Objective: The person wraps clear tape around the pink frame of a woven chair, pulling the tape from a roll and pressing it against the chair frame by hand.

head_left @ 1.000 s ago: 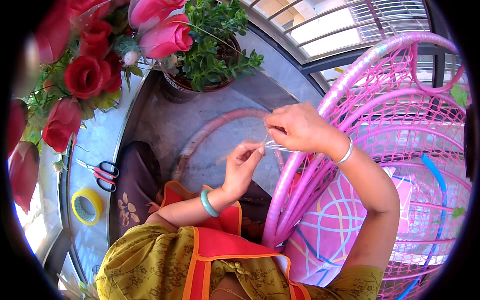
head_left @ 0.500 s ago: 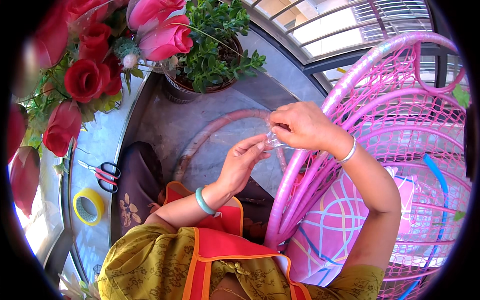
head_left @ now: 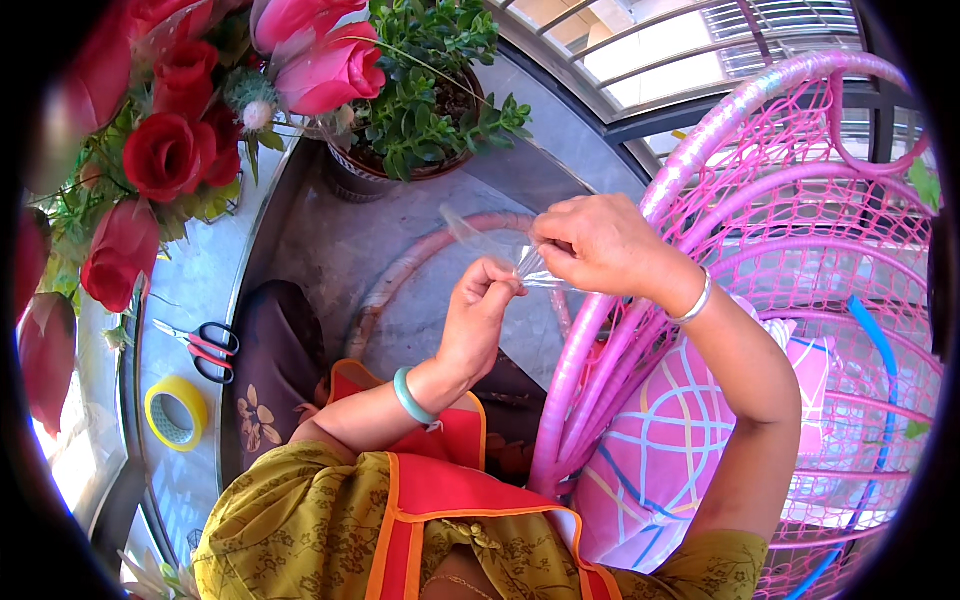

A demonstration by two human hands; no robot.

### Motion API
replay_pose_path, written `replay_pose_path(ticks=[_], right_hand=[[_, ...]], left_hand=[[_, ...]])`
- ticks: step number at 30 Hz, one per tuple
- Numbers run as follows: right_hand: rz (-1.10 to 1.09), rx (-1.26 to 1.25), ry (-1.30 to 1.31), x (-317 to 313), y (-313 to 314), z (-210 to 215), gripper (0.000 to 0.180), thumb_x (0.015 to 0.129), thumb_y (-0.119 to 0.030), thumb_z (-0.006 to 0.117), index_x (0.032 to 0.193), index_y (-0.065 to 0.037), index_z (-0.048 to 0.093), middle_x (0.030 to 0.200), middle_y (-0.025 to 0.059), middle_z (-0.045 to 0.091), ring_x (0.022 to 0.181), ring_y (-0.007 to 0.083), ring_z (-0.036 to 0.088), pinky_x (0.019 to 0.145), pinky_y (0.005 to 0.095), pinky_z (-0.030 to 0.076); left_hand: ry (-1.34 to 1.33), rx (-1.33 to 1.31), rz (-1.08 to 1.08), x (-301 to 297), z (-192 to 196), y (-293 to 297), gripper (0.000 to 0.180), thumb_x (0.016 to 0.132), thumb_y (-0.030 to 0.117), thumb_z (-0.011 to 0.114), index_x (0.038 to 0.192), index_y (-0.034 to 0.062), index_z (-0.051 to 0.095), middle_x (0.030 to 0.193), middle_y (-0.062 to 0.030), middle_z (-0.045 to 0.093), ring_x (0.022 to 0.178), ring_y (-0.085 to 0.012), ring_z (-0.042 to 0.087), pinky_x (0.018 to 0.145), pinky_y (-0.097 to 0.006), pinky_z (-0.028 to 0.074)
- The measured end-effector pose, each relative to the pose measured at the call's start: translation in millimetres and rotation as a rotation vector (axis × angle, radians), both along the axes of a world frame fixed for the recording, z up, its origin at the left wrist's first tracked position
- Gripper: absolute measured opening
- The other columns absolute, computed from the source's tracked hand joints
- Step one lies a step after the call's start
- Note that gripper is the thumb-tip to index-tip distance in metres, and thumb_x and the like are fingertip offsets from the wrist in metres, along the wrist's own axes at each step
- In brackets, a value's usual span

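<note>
A thin strip of clear plastic film is stretched and crumpled between my two hands. My left hand, with a pale green bangle at its wrist, pinches one end between thumb and finger; a loose, blurred end sticks out past it. My right hand, wearing a silver bangle, grips the other end with curled fingers. Both hands hover in front of the pink hanging-chair frame, the right one closest to its wrapped tube. Beneath them, a wrapped ring shows against the grey floor.
Scissors and a yellow tape roll lie on the ledge at left. Red and pink roses crowd the upper left, near a potted plant. A patterned pink cushion and blue strip are at right.
My left hand has shifted slightly left and closed tighter. More of the film now shows between my hands, with a loose end flaring up to the left.
</note>
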State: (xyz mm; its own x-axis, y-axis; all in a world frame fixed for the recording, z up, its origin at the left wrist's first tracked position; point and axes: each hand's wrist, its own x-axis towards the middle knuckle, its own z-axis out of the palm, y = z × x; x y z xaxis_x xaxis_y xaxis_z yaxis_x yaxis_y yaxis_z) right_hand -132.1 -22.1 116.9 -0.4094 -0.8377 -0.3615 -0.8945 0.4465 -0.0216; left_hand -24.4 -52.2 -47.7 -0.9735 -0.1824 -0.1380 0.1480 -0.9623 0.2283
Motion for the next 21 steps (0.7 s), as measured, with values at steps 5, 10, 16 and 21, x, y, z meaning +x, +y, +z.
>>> replay_pose_path(ticks=[5,10,16,21], right_hand=[[-0.001,0.025,-0.008,3.7,2.7,0.2,0.01,0.071,-0.016,0.054,0.067,-0.007,0.057,0.066,0.0089,0.059,0.063,0.0322,0.058,0.053,0.0445,0.045],[-0.009,0.015,0.017,2.3,1.9,2.2,0.011,0.071,-0.016,0.054,0.066,-0.007,0.057,0.067,0.0089,0.059,0.064,0.0318,0.058,0.054,0.0442,0.045],[0.002,0.023,0.008,2.1,0.5,1.7,0.011,0.071,-0.017,0.053,0.067,-0.007,0.057,0.067,0.0092,0.059,0.064,0.032,0.058,0.055,0.045,0.045],[0.012,0.024,0.008,0.5,-1.2,3.9,0.011,0.071,-0.017,0.053,0.067,-0.007,0.057,0.066,0.0091,0.059,0.064,0.0321,0.058,0.054,0.0454,0.045]], left_hand=[[-0.135,-0.041,-0.039,20.7,-5.2,14.1,0.006,0.087,0.002,0.048,0.085,0.0061,0.052,0.088,-0.0043,0.056,0.079,-0.0126,0.053,0.079,-0.029,0.042],[-0.163,0.074,-0.135,25.5,-11.0,3.5,0.017,0.089,0.008,0.05,0.104,0.0027,0.055,0.098,-0.0075,0.059,0.088,-0.0143,0.056,0.083,-0.029,0.043],[-0.047,-0.009,-0.153,11.6,-1.7,-12.5,0.013,0.088,0.011,0.054,0.097,0.0033,0.06,0.092,-0.0046,0.061,0.088,-0.0135,0.057,0.083,-0.029,0.043],[-0.026,-0.108,-0.09,5.3,-2.3,-12.7,0.007,0.086,0.011,0.057,0.086,0.0043,0.059,0.083,-0.0021,0.06,0.079,-0.0119,0.057,0.079,-0.028,0.043]])
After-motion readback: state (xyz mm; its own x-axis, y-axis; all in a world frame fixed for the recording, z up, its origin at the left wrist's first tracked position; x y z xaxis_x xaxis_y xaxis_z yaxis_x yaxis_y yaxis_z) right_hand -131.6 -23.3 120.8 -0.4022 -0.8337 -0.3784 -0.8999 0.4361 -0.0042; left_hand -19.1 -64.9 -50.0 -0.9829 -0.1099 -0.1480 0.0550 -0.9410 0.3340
